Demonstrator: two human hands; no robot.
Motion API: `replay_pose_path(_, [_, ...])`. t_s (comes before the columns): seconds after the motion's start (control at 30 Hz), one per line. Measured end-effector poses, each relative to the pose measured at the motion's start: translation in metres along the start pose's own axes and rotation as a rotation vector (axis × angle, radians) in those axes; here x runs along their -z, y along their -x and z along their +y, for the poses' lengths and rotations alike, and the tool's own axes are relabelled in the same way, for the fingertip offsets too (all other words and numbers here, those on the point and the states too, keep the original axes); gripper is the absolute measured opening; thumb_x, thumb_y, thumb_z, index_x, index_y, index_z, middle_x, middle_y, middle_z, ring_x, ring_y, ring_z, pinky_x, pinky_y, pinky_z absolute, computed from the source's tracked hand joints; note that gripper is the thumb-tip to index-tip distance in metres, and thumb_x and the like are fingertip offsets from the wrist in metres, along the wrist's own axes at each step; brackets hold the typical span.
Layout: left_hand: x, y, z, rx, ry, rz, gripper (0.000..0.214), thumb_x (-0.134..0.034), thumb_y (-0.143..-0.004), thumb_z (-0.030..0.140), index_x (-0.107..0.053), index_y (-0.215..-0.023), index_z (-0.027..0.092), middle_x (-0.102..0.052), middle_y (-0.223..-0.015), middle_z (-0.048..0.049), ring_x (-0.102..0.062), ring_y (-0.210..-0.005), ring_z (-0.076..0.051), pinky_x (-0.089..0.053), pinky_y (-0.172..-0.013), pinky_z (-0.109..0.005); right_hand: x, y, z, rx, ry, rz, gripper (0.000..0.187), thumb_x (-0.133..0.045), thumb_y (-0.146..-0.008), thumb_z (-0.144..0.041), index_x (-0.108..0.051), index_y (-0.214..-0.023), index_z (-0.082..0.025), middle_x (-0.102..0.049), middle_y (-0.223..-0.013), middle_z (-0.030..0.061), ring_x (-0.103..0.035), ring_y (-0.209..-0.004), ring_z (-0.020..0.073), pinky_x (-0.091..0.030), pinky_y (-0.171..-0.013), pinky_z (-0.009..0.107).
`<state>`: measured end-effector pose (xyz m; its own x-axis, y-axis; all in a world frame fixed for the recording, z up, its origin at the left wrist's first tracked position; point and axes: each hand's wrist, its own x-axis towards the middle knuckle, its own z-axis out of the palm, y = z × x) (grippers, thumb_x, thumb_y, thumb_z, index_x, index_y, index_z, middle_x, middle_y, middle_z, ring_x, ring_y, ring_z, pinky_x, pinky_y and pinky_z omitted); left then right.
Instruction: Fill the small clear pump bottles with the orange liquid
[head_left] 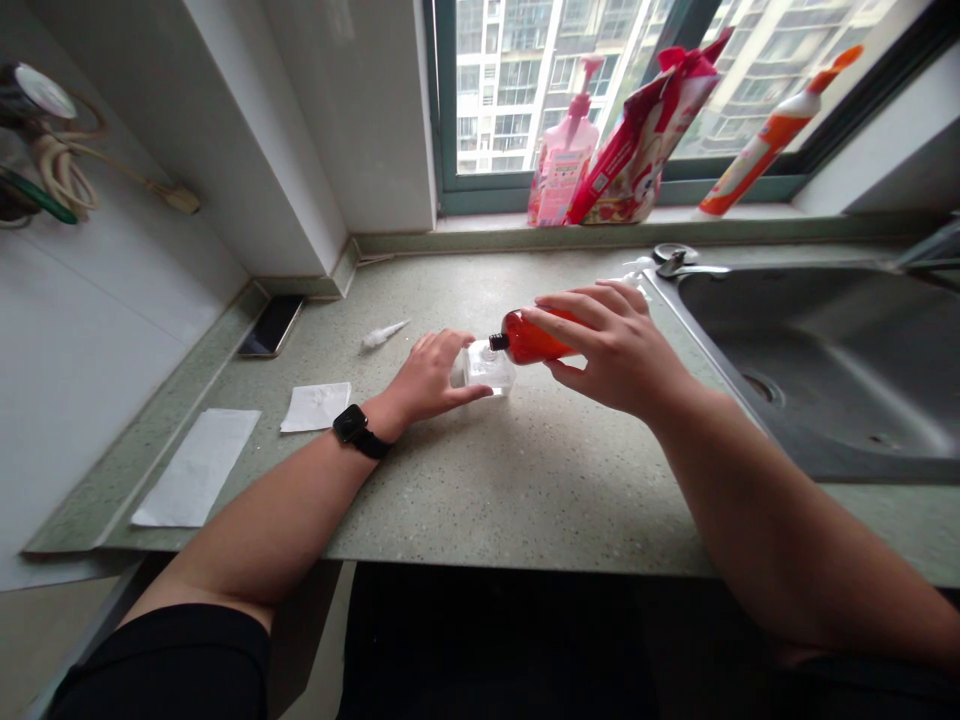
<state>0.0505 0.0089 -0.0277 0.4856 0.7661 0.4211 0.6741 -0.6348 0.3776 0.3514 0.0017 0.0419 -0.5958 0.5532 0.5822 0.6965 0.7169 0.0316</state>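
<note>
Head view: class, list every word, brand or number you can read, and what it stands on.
No text can be read.
Pink pump bottle: label too blurred.
Red refill pouch: print too blurred.
Orange squeeze bottle: nothing legible.
Red bottle, right hand: no label shows.
Clear bottle, left hand: none.

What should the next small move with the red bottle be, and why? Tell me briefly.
Probably tip the red bottle slightly further: the right hand holds it nearly level, its dark neck at the top of the clear bottle that the left hand holds on the counter.
</note>
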Motion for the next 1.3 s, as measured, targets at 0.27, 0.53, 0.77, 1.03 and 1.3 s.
replay_pose_path(0.27, [0.0004,0.0009,0.0010,0.010,0.000,-0.007,0.071,-0.083,-0.092,0.064,-0.055,-0.144,0.025,-0.069,-0.140,-0.0146,-0.066,-0.132,-0.037,-0.046,-0.121,-0.060,-0.0010,0.0004,0.0014,0.011,0.008,0.006,0.074,-0.072,-0.091,-0.021,-0.056,-0.158,-0.047,-0.073,-0.147,0.0019,-0.062,-0.135,0.0361,-0.039,-0.121,0.061])
replay_pose_path(0.53, [0.0001,0.0007,0.0011,0.008,0.000,-0.004,0.071,-0.084,-0.092,0.062,-0.054,-0.144,0.023,-0.069,-0.140,-0.0149,-0.065,-0.132,-0.037,-0.047,-0.120,-0.059,-0.0011,0.0000,0.0009,0.016,0.023,0.013,0.072,-0.071,-0.091,-0.022,-0.056,-0.157,-0.046,-0.073,-0.146,0.0022,-0.061,-0.134,0.0355,-0.039,-0.121,0.061])
replay_pose_path(0.77, [0.0006,0.0005,0.0010,0.007,0.005,-0.004,0.071,-0.084,-0.092,0.062,-0.054,-0.145,0.024,-0.068,-0.141,-0.0154,-0.066,-0.131,-0.038,-0.049,-0.117,-0.059,-0.0014,-0.0001,0.0009,0.022,0.018,0.026,0.071,-0.071,-0.092,-0.021,-0.057,-0.157,-0.047,-0.074,-0.145,0.0025,-0.063,-0.134,0.0356,-0.040,-0.121,0.062])
replay_pose_path(1.03, [-0.0001,0.0005,0.0003,0.008,0.002,-0.003,0.072,-0.084,-0.092,0.063,-0.054,-0.145,0.025,-0.068,-0.140,-0.0149,-0.066,-0.132,-0.038,-0.047,-0.120,-0.061,-0.0012,0.0002,0.0012,0.028,0.022,0.026,0.071,-0.071,-0.094,-0.021,-0.056,-0.158,-0.046,-0.074,-0.146,0.0025,-0.063,-0.134,0.0345,-0.040,-0.122,0.061])
replay_pose_path(1.3, [-0.0001,0.0001,0.0005,0.008,-0.005,-0.007,0.071,-0.084,-0.092,0.062,-0.054,-0.144,0.024,-0.068,-0.140,-0.0154,-0.066,-0.131,-0.037,-0.047,-0.119,-0.060,-0.0006,-0.0007,0.0012,0.013,0.020,-0.001,0.076,-0.073,-0.090,-0.021,-0.056,-0.158,-0.048,-0.074,-0.147,0.0014,-0.063,-0.134,0.0361,-0.040,-0.121,0.062])
